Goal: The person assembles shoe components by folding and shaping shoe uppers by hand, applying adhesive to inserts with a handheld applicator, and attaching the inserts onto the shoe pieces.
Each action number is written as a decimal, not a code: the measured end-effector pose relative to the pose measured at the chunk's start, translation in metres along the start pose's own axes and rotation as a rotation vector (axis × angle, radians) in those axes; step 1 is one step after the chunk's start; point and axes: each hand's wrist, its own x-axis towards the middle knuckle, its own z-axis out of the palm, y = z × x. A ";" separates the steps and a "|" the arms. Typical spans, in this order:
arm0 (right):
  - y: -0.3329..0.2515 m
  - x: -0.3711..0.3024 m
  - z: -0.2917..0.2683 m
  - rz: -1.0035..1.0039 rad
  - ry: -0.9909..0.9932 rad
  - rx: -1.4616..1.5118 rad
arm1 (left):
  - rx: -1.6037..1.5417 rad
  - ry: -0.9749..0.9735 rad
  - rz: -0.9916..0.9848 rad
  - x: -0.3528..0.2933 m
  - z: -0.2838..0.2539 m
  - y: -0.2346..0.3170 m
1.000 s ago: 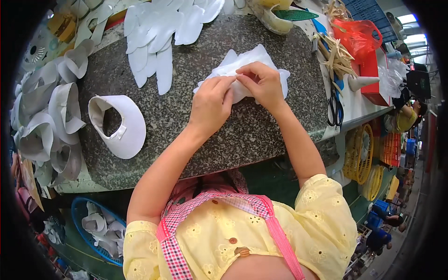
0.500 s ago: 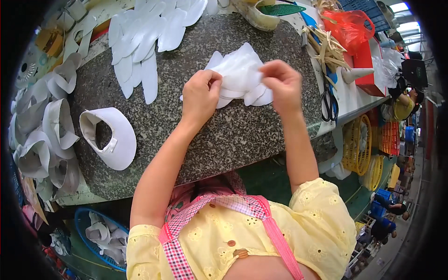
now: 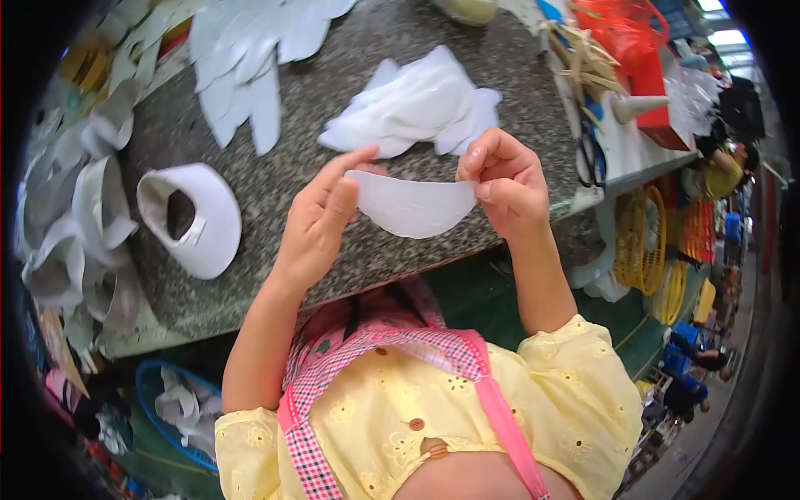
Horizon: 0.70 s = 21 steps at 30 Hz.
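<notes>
Between my hands is a thin, whitish crescent-shaped piece (image 3: 415, 208), its straight edge away from me and its curved edge toward me. My right hand (image 3: 508, 183) pinches its right end between thumb and fingers. At its other end is my left hand (image 3: 321, 212), fingers stretched and thumb apart; the tip of the piece lies by the thumb, and I cannot tell whether they touch. Just beyond my hands, a loose pile of similar white pieces (image 3: 417, 100) lies on the speckled stone slab (image 3: 283, 242).
A white visor (image 3: 212, 229) rests on the slab at left, beside a heap of curled whitish bands (image 3: 104, 212). More white pieces (image 3: 237, 71) fan out at the far left. Scissors (image 3: 590, 158), wooden sticks (image 3: 583, 62) and a red box (image 3: 658, 104) line the right side.
Both hands have come back toward me from the pile, with one crescent piece now apart from it in my right hand. My left hand's fingers have opened out. The view has shifted slightly.
</notes>
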 end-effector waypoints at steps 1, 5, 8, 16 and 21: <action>0.007 0.002 0.005 0.036 -0.031 0.029 | -0.289 -0.056 -0.209 -0.010 -0.008 -0.001; 0.036 0.007 0.037 0.159 -0.142 0.023 | -0.253 0.240 -0.190 -0.062 -0.028 -0.012; 0.055 0.005 0.064 0.259 -0.262 0.000 | -0.241 0.413 -0.119 -0.095 -0.039 -0.014; 0.090 0.047 0.149 0.116 -0.407 -0.263 | 0.098 0.671 0.043 -0.131 -0.107 -0.008; 0.106 0.095 0.175 0.070 -0.463 -0.463 | 0.082 0.661 -0.050 -0.116 -0.139 -0.010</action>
